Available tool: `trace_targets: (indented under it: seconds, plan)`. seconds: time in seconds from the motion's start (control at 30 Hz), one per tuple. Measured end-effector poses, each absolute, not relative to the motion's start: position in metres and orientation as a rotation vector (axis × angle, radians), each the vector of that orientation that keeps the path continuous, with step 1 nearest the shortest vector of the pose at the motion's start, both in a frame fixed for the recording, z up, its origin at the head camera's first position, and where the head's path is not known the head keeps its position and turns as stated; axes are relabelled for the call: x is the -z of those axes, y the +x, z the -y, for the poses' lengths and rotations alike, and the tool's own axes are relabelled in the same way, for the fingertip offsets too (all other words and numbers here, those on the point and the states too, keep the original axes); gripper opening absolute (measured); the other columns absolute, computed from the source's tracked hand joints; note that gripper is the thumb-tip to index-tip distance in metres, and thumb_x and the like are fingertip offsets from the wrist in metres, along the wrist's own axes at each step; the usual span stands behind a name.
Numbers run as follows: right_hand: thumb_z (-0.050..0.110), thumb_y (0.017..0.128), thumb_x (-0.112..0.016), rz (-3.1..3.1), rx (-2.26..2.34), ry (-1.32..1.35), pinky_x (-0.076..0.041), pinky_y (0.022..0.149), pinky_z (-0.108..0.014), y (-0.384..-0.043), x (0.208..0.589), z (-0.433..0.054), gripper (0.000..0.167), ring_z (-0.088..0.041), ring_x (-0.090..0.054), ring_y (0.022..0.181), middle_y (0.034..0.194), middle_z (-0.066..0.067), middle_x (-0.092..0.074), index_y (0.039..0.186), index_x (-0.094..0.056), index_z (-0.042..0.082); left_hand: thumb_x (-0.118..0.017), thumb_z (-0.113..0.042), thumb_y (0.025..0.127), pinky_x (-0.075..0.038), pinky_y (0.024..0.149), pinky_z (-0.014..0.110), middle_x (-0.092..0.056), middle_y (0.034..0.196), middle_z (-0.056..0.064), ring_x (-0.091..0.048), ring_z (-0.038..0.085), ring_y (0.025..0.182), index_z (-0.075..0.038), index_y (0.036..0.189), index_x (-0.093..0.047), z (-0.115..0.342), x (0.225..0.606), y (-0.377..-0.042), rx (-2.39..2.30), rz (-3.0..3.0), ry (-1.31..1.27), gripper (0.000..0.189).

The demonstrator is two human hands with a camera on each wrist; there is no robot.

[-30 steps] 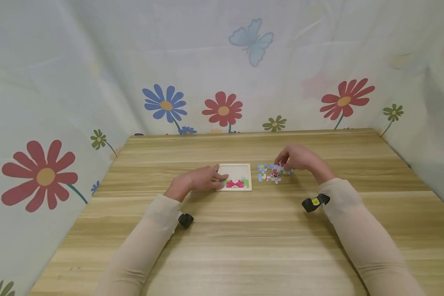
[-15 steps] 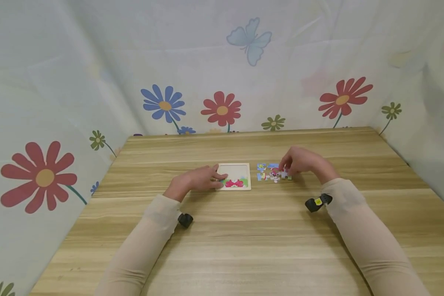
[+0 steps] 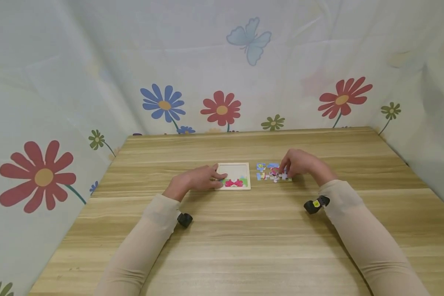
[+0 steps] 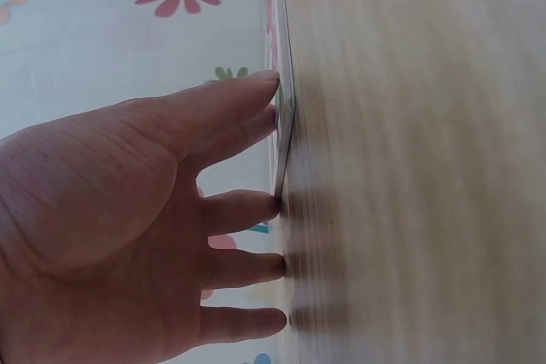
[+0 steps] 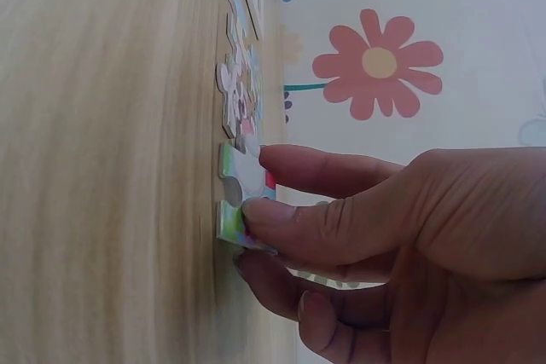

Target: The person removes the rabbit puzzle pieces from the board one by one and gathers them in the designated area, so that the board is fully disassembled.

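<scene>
My left hand [image 3: 200, 179] lies at the left edge of a shallow wooden puzzle tray [image 3: 250, 176], its thumb and fingertips touching the frame. Pink and green puzzle pieces [image 3: 234, 183] fill the tray's near strip, and its far part is bare white. In the left wrist view the fingers [image 4: 243, 210] are nearly straight, tips down at the frame and table. To the right of the tray, my right hand [image 3: 300, 162] pinches a puzzle piece [image 5: 241, 170] with green and pale parts between thumb and fingers, low over the table. The fingers cover part of this piece.
Beside the tray lie several loose puzzle pieces [image 3: 261, 176], blue, white and pink, close together in two rows. Everything stands on a wood-grain table [image 3: 222, 238]. A white cloth [image 3: 192, 49] printed with flowers and a butterfly hangs behind the table and at its sides.
My right hand has come slightly nearer, with a puzzle piece now at the right end of the near row of loose pieces. The left hand and the tray have stayed put.
</scene>
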State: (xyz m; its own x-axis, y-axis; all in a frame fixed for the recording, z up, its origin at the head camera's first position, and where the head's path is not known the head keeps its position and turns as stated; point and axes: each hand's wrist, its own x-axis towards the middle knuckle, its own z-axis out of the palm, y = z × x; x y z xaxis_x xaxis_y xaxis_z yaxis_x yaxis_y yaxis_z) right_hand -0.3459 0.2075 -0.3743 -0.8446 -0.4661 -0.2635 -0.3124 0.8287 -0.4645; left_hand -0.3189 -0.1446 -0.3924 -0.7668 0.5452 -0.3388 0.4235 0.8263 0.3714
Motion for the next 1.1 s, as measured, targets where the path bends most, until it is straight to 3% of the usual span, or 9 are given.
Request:
trace_targets:
  seconds: [1.1]
  plan:
    - [-0.012,0.076,-0.072,-2.695,0.572,-0.568,-0.049,0.064,-0.030,-0.3423,0.3697,-0.2055,0.024,-0.019,-0.056,0.074,0.087,-0.008,-0.070,0.094,-0.080,0.002,-0.058,-0.031,0.103,-0.022,0.119,0.048,-0.015,0.164,0.020,-0.020,0.037,0.149,-0.024,0.149,-0.047,0.1439,0.3912,-0.3195,-0.387,-2.570,0.712,0.048]
